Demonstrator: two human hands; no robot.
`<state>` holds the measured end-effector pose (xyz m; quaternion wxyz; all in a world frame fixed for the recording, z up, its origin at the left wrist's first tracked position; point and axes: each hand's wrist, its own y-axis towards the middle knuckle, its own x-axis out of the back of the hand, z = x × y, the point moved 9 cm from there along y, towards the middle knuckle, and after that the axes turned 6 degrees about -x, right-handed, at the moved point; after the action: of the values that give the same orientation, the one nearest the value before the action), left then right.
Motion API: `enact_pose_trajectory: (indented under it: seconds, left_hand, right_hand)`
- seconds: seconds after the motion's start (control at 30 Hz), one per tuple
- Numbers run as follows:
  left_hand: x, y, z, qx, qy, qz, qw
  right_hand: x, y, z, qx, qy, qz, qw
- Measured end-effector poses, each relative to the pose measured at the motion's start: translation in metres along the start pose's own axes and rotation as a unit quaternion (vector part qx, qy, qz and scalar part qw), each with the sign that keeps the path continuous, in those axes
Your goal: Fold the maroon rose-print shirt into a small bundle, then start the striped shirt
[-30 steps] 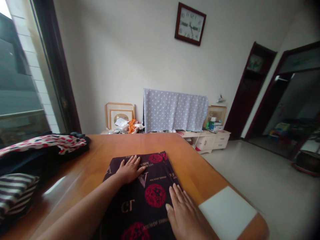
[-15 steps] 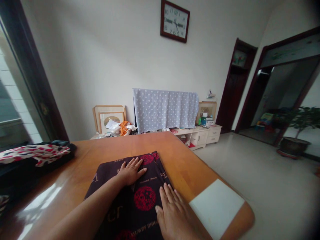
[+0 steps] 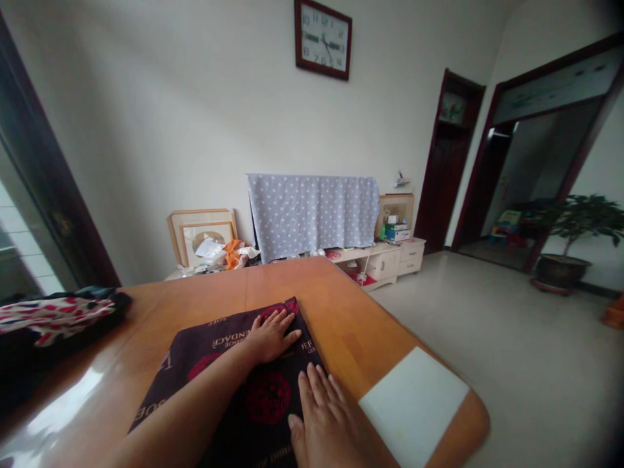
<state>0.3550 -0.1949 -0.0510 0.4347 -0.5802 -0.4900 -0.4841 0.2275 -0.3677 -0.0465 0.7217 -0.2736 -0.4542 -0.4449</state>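
A dark folded cloth, perhaps a garment, with red round motifs and tan lettering lies flat on the wooden table. My left hand rests palm down near its far right corner, fingers spread. At the cloth's right edge, my right hand lies flat with its fingers stretched out and the thumb apart. Neither hand grips anything. My left forearm covers part of the cloth, and its near end runs out of view.
A pale sheet lies by the table's right edge. At the left is a pile of dark and patterned clothes. Beyond the table stand a low white cabinet and a screen-like thing under a dotted cloth. A potted plant stands right.
My left hand has slid right across the cloth toward its far right corner, uncovering more lettering. My right hand stays flat at the right edge. The whole view has turned slightly right.
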Motion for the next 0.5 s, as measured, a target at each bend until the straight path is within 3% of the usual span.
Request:
enact_pose_trajectory:
  seconds: [0.13, 0.3, 0.5]
  left_hand:
    - [0.006, 0.023, -0.003, -0.012, 0.017, -0.021, 1.000]
    - [0.000, 0.052, 0.004, 0.012, 0.018, 0.004, 1.000]
    - [-0.004, 0.068, 0.012, 0.025, 0.020, -0.014, 0.999]
  right_hand:
    - [0.000, 0.003, -0.001, -0.018, 0.025, 0.016, 0.999]
    - [-0.005, 0.007, -0.005, -0.039, 0.048, 0.007, 0.998]
    - [-0.010, 0.008, -0.009, -0.052, 0.060, -0.002, 0.997]
